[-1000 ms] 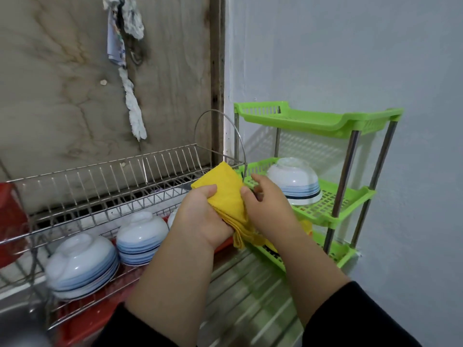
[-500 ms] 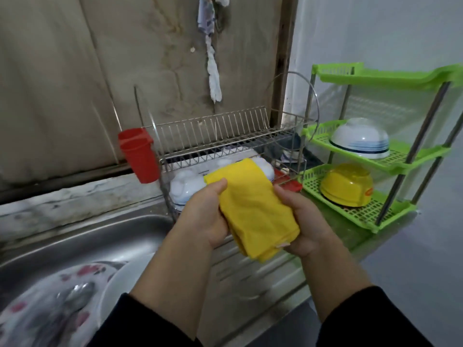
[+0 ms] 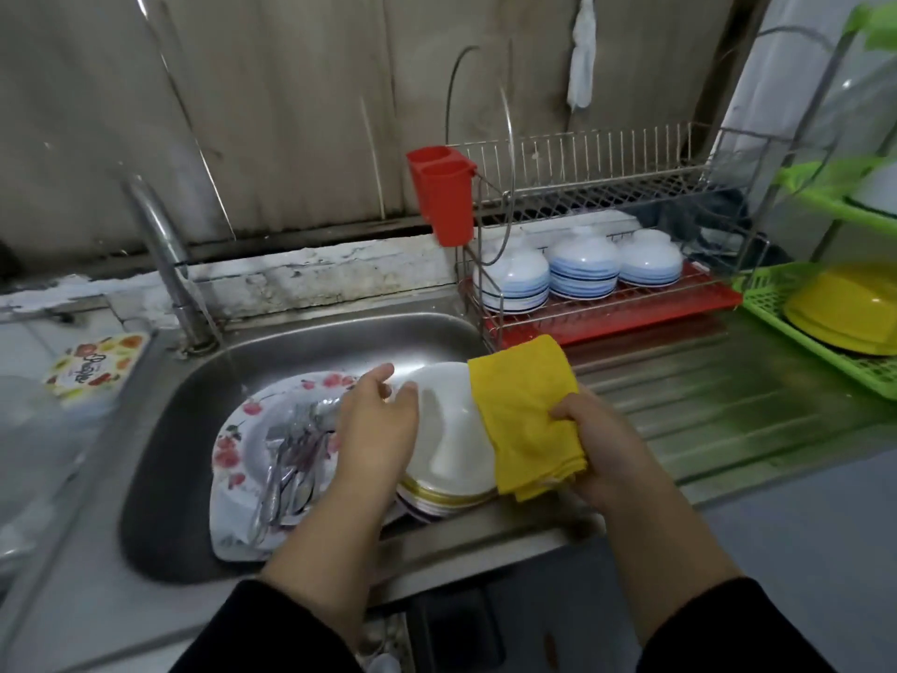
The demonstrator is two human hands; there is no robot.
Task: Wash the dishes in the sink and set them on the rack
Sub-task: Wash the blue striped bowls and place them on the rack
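A steel sink (image 3: 291,342) holds a flowered plate (image 3: 233,449) with several pieces of cutlery (image 3: 291,459) lying on it, and a stack of white gold-rimmed plates (image 3: 449,444) at its right side. My left hand (image 3: 376,425) hovers over the stack's left edge, fingers apart and holding nothing. My right hand (image 3: 589,439) grips a folded yellow cloth (image 3: 526,410) over the stack's right edge. The wire dish rack (image 3: 606,187) stands behind on the right, with three blue-striped bowls (image 3: 582,269) upside down on its lower tier.
A thin stream of water runs from the tap (image 3: 165,255) at the sink's back left. A red cutlery cup (image 3: 444,201) hangs on the rack's left end. A green plastic shelf (image 3: 776,303) at the far right holds a yellow bowl (image 3: 844,313). Ribbed drainboard (image 3: 704,395) lies between.
The view has swung left and down from the rack to the sink. My left hand has let go of the yellow cloth and moved over the plates; my right hand keeps the cloth.
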